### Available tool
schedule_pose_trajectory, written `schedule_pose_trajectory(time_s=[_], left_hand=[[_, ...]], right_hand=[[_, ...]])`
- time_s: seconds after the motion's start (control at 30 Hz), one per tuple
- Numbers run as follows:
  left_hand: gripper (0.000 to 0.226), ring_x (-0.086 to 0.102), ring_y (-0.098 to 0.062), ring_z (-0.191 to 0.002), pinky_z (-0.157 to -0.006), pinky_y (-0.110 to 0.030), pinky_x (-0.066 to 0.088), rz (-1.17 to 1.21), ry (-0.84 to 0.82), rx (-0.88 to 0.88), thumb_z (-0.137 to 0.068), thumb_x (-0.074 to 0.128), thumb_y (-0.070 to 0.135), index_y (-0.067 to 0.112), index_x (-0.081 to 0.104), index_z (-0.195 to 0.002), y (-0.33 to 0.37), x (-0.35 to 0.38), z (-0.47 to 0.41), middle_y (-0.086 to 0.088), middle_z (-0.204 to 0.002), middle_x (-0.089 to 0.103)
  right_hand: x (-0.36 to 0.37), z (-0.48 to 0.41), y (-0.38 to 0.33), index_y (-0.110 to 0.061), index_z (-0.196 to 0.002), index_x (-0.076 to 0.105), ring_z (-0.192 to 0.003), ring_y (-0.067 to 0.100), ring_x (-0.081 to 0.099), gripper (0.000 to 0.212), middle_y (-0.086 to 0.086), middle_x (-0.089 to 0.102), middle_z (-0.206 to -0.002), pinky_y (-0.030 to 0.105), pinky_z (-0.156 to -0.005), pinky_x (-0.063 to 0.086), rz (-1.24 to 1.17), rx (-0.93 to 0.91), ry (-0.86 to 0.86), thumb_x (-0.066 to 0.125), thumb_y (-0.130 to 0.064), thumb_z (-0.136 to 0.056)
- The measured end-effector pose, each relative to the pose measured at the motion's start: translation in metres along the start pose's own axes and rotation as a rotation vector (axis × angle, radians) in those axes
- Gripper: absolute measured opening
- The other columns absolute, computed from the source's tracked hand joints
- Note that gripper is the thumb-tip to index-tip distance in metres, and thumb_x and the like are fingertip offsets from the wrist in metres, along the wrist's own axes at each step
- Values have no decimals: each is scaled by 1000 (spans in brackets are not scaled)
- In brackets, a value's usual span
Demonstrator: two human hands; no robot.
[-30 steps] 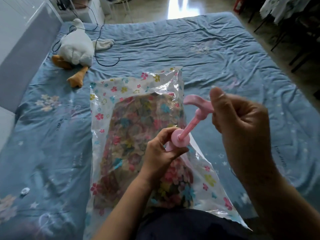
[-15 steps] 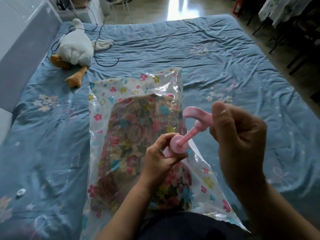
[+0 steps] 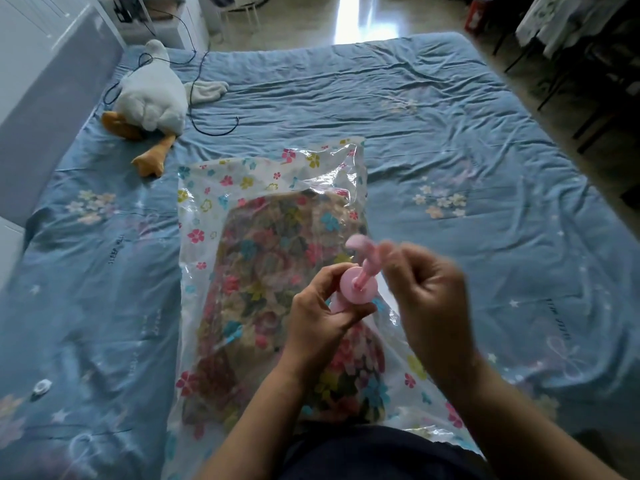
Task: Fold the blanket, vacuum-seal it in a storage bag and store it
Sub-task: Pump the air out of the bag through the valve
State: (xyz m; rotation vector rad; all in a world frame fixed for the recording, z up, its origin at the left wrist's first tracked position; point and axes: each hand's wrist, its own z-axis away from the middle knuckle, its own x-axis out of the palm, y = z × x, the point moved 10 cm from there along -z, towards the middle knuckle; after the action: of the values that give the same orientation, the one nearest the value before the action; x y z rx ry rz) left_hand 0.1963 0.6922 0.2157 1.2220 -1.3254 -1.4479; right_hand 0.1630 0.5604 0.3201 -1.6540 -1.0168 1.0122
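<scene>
A clear storage bag (image 3: pixel 221 188) printed with small flowers lies lengthwise on the bed in front of me. Inside it is the folded floral blanket (image 3: pixel 263 258). A pink hand pump (image 3: pixel 358 289) stands on the bag's right side. My left hand (image 3: pixel 322 317) grips the pump's barrel just under its round cap. My right hand (image 3: pixel 429 289) is blurred and grips the pump's T-handle, which sits low, close to the cap.
The blue bed sheet (image 3: pixel 450 150) covers a wide mattress. A white plush goose (image 3: pixel 149 95) and a black cable (image 3: pixel 204 109) lie at the far left. A small white cap (image 3: pixel 41 387) rests on the sheet at the near left. Chairs stand beyond the right edge.
My right hand has pushed the pump handle down toward the cap, shortening the exposed rod. The left hand keeps its hold on the barrel.
</scene>
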Motion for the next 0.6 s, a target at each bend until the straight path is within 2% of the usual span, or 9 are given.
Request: schedule_pose_trajectory(time_s=[0.07, 0.13, 0.2, 0.3, 0.37, 0.43, 0.5, 0.57, 0.6], left_hand=[[52, 68, -17, -105, -92, -43, 55, 4, 0, 6, -71, 84, 20, 14, 64, -119, 1, 0, 2, 4, -110, 72], [51, 68, -16, -106, -93, -38, 55, 14, -11, 2, -72, 85, 16, 14, 64, -119, 2, -1, 2, 5, -111, 72], [51, 67, -15, -106, -93, -30, 54, 18, -21, -11, -71, 85, 10, 16, 64, -117, 0, 0, 0, 5, -110, 72], [50, 67, -13, -104, -92, -23, 51, 8, -18, -13, -69, 86, 9, 20, 65, -113, -3, 0, -1, 6, -108, 72], [51, 67, -14, -104, -92, -28, 53, 11, -11, -9, -69, 87, 10, 21, 65, -115, -3, 1, -2, 7, -108, 72], [53, 68, -16, -105, -93, -37, 55, 3, -18, 3, -70, 86, 15, 17, 64, -118, -2, 3, -3, 5, -110, 72], [52, 68, -17, -105, -92, -42, 55, 1, -29, 10, -71, 85, 18, 14, 64, -119, -1, 4, -1, 3, -110, 72], [52, 68, -16, -106, -93, -42, 55, 20, -19, 3, -71, 85, 15, 13, 64, -119, -1, 2, 0, 3, -110, 72], [52, 68, -16, -106, -94, -41, 54, 26, -16, -2, -71, 85, 12, 15, 64, -119, -2, 1, -1, 4, -111, 72]], right_hand=[[15, 10, 33, 1, -69, 67, -58, 25, 60, 80, 19, 63, -65, 39, -55, 51, 54, 184, -93, 57, -78, -72], [12, 9, 23, 5, -70, 67, -49, 17, 49, 84, 18, 57, -57, 31, -48, 44, 60, 148, -105, 59, -79, -70], [-5, -2, -19, 8, -68, 65, -42, 1, 38, 62, -1, 48, -42, 16, -42, 30, -72, 8, -40, 61, -52, -85], [-25, -15, -65, 5, -64, 60, -39, -4, 40, 40, -15, 49, -43, 7, -46, 30, -260, -194, 34, 53, -21, -93], [-21, -15, -42, -2, -61, 60, -44, -4, 50, 39, -15, 57, -49, 9, -48, 36, -149, -172, 63, 52, -19, -95], [2, -7, 14, -7, -65, 67, -61, 9, 67, 46, -5, 71, -65, 26, -58, 54, -14, 39, -34, 55, -39, -95], [14, 9, 61, -10, -72, 73, -70, 24, 69, 57, 9, 73, -73, 35, -66, 57, 90, 250, -115, 55, -62, -87], [11, 8, 51, -6, -71, 73, -57, 23, 63, 54, 11, 68, -62, 34, -56, 52, 108, 213, -97, 58, -55, -87], [6, 1, 28, -5, -68, 72, -47, 14, 55, 49, 5, 63, -52, 29, -48, 45, 86, 136, -67, 58, -46, -91]])
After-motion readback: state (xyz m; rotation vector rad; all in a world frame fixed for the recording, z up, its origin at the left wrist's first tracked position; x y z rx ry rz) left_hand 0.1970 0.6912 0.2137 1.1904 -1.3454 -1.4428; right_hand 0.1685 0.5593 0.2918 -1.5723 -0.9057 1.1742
